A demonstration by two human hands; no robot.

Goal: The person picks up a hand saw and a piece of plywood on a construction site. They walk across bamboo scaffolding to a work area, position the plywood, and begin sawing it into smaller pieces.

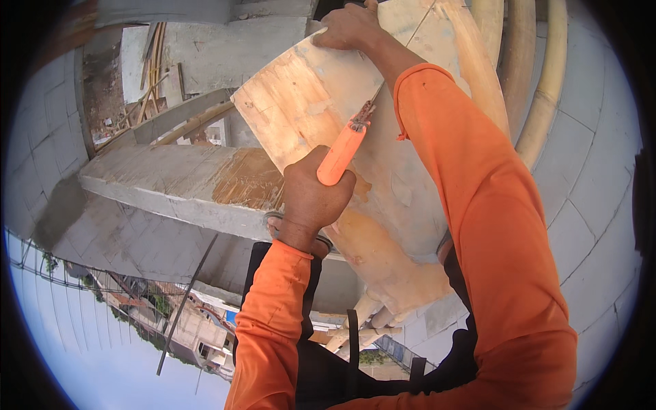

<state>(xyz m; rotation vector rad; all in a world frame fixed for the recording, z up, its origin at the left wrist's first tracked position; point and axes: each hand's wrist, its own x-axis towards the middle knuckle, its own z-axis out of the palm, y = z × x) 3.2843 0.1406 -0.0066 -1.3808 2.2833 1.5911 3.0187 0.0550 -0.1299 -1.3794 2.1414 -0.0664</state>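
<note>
My left hand (316, 195) is closed round the orange handle of what looks like a hand saw (342, 156). Its dark, dirty front end points up and to the right over a plywood board (301, 102). A thin dark line runs on from there across the board; whether it is the blade edge-on or a cut, I cannot tell. At the board's far edge rests my right hand (348, 27), gripping it with the fingers partly out of sight. The board lies tilted, stained with pale patches, and its near part reaches down between my legs.
A grey concrete beam (164, 174) passes under the board's left side. Bamboo poles (547, 89) stand along the right, by a grey block wall (581, 157). Loose wood sticks (152, 68) lie far left. A thin rod (186, 304) slants at lower left, with houses far below.
</note>
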